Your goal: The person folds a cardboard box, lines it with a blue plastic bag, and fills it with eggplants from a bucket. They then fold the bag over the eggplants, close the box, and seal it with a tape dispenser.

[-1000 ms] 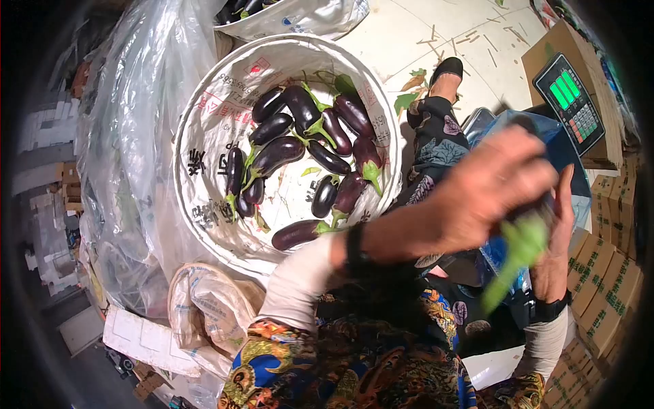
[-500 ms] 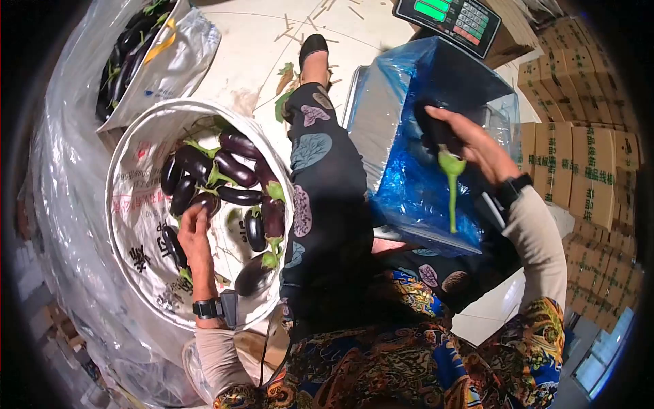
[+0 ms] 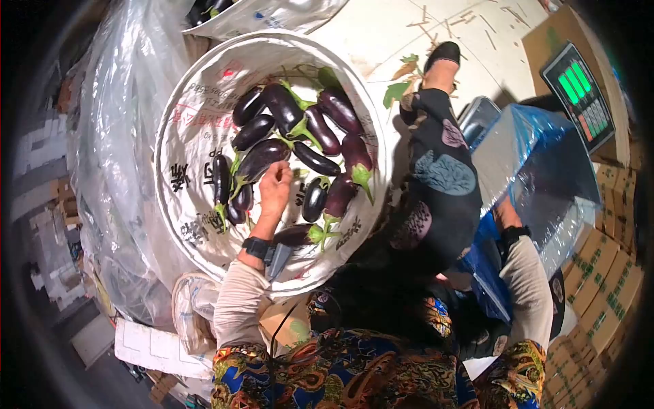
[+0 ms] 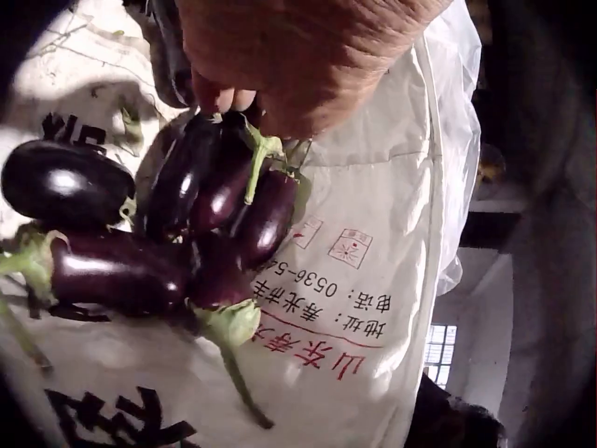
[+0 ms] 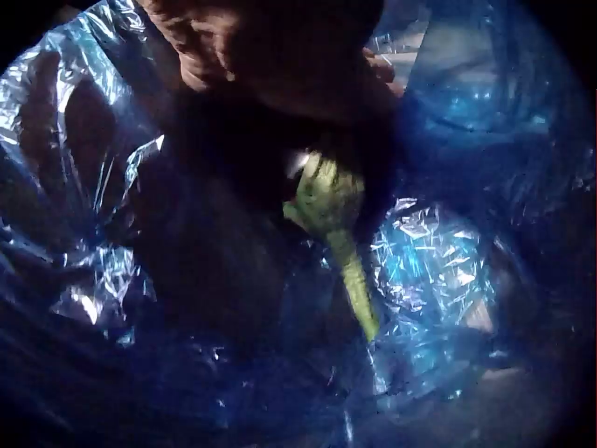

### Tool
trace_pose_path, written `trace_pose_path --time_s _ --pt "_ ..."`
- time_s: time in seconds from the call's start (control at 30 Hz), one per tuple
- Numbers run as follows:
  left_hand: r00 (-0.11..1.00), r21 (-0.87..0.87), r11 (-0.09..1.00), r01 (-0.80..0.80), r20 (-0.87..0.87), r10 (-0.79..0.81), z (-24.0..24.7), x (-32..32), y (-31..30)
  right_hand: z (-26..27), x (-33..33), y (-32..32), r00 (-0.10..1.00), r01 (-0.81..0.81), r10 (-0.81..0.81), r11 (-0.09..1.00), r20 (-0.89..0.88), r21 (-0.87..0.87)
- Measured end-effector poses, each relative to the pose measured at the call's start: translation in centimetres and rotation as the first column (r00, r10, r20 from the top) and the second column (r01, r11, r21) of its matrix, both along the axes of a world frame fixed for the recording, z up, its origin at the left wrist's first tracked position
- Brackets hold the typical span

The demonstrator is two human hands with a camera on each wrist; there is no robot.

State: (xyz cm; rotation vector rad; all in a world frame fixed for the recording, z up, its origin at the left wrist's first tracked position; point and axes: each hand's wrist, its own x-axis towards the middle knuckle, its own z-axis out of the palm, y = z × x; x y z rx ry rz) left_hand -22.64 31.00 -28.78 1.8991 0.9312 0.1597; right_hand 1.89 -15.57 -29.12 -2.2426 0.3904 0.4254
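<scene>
My left hand is inside the white round container, its curled fingers right at the end of a long dark purple eggplant. In the left wrist view this left hand hangs over a cluster of glossy eggplants, fingertips bent under; I cannot tell whether they grip one. Down in the blue plastic bag, my right hand is mostly hidden by the film. The right wrist view shows that hand holding a dark eggplant whose green cap and stem point downward.
More eggplants lie in the container. A scale display with lit green digits stands at right, beside stacked cartons. Clear plastic sheeting hangs at left. Another white bag with eggplants stands behind. My leg separates container and bag.
The right hand brought an eggplant over the blue bag and has lowered it inside. From near the right hand, the left hand moved across into the container. The head view swung right, then back.
</scene>
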Motion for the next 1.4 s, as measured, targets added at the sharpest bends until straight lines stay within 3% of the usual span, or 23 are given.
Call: trace_pose_path --time_s 0.07,0.17,0.3,0.4,0.43,0.47,0.5,0.53,0.57,0.6,0.67,0.7,0.73,0.83,0.97,1.03,1.1,1.17,1.2,1.27,1.3,1.37,1.4 --pt "0.993 0.022 0.997 -0.079 0.088 0.077 -0.7 1.9 -0.1 -1.4 0.0 -1.2 0.997 -0.078 0.076 0.988 -0.025 -0.131" --pt "0.993 0.373 0.925 -0.070 -0.058 0.098 -2.0 6.2 1.4 -3.0 0.2 -2.7 0.981 -0.189 0.173 0.945 -0.082 -0.268" --pt "0.971 0.460 0.885 -0.071 -0.172 0.167 -5.1 12.2 3.3 -4.4 0.6 -4.5 0.941 -0.336 0.292 0.862 -0.170 -0.381" --pt "0.922 0.397 0.906 -0.147 -0.277 0.271 -6.4 14.0 4.6 -5.0 1.6 -5.9 0.895 -0.445 0.377 0.795 -0.237 -0.412" --pt "0.930 0.356 0.912 -0.202 -0.223 0.293 -6.6 14.1 5.1 -5.2 1.8 -6.4 0.880 -0.474 0.399 0.772 -0.257 -0.424" --pt "0.943 0.053 0.951 -0.305 -0.126 0.309 -6.7 13.9 5.6 -5.2 2.4 -6.9 0.867 -0.498 0.419 0.760 -0.270 -0.418" --pt "0.936 -0.260 0.901 -0.347 -0.038 0.350 -6.0 13.3 6.1 -4.8 2.9 -7.3 0.857 -0.514 0.434 0.763 -0.278 -0.393" --pt "0.935 -0.673 0.697 -0.249 0.021 0.355 -5.1 12.0 6.9 -4.3 3.4 -7.8 0.862 -0.502 0.428 0.796 -0.272 -0.339" --pt "0.928 -0.787 0.569 -0.239 -0.012 0.374 -0.5 10.8 5.0 -3.4 3.4 -8.0 0.870 -0.481 0.417 0.835 -0.264 -0.267" --pt "0.918 -0.721 0.691 0.037 0.298 0.262 -0.4 8.2 4.0 -0.3 2.8 -6.9 0.885 -0.422 0.376 0.897 -0.276 -0.132" --pt "0.840 -0.796 0.554 0.245 0.460 0.288 2.5 6.1 2.4 6.7 1.7 -3.9 0.901 -0.260 0.290 0.957 -0.322 0.131" --pt "0.858 -0.943 0.275 0.190 0.295 0.421 5.8 6.4 1.2 9.2 1.5 -2.6 0.874 -0.350 0.374 0.927 -0.309 0.133" --pt "0.828 -0.902 0.254 0.348 0.423 0.369 6.6 5.8 0.6 11.3 1.6 -1.5 0.841 -0.437 0.457 0.889 -0.291 0.133" --pt "0.818 -0.887 0.201 0.416 0.461 0.345 11.4 5.7 -2.4 15.5 1.4 1.1 0.775 -0.615 0.616 0.786 -0.141 0.053" --pt "0.827 -0.848 0.217 0.484 0.524 0.204 16.2 7.5 -5.7 20.3 0.9 2.2 0.718 -0.696 0.695 0.718 -0.012 -0.003" --pt "0.842 -0.835 0.278 0.475 0.523 0.132 19.1 9.1 -8.2 21.7 0.1 1.4 0.793 -0.608 0.603 0.789 0.084 0.087" --pt "0.845 -0.837 0.185 0.514 0.531 0.054 21.4 10.2 -10.6 23.7 -0.5 0.5 0.861 -0.507 0.505 0.843 0.063 0.179" --pt "0.832 -0.826 0.124 0.551 0.532 -0.156 23.3 11.8 -12.8 25.4 -1.3 0.1 0.912 -0.398 0.409 0.863 0.030 0.310" --pt "0.834 -0.798 0.246 0.550 0.505 -0.222 24.5 12.4 -14.9 25.7 -1.9 0.2 0.944 -0.296 0.331 0.819 0.018 0.491" --pt "0.672 -0.615 0.334 0.715 0.472 -0.570 26.6 14.9 -18.3 26.2 -3.0 0.7 0.966 -0.142 0.257 0.624 -0.030 0.768" --pt "0.587 -0.542 0.311 0.780 0.463 -0.664 27.0 15.7 -20.4 26.4 -3.5 1.0 0.964 -0.091 0.261 0.498 -0.049 0.862" --pt "0.406 -0.330 0.272 0.904 0.462 -0.788 26.5 16.7 -23.8 27.1 -4.7 2.2 0.990 0.070 0.090 0.359 -0.109 0.931" --pt "0.378 -0.307 0.255 0.917 0.463 -0.801 26.0 16.9 -25.0 26.4 -4.3 1.5 0.988 0.125 0.047 0.339 -0.149 0.933"
